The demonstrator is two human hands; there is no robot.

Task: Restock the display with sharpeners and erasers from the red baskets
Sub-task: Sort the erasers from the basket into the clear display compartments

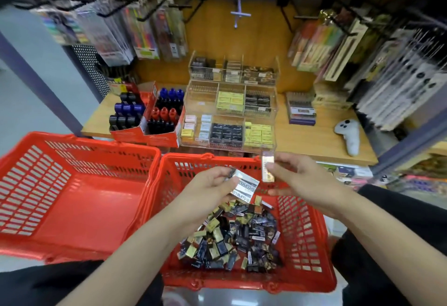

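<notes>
Nearest, two bare forearms reaching over the right red basket, landmark for all else. Beyond that basket, a wooden bench carrying a clear tiered display, compartments partly filled with yellow, black and white boxed erasers. Left of the basket and touching it, a second red basket, only its bare floor showing. Beyond the basket's left corner, on the bench, red cardboard trays of black, blue and red markers. Beyond its right corner, a white controller lying on the bench. Inside the basket, a heap of small wrapped erasers and sharpeners, gold, black and purple, piled toward the near wall. Above the heap, left hand gripping a silver-grey printed box between curled fingers and thumb. Over the basket's far rim, right hand pinching a small pale upright packet at the fingertips.
</notes>
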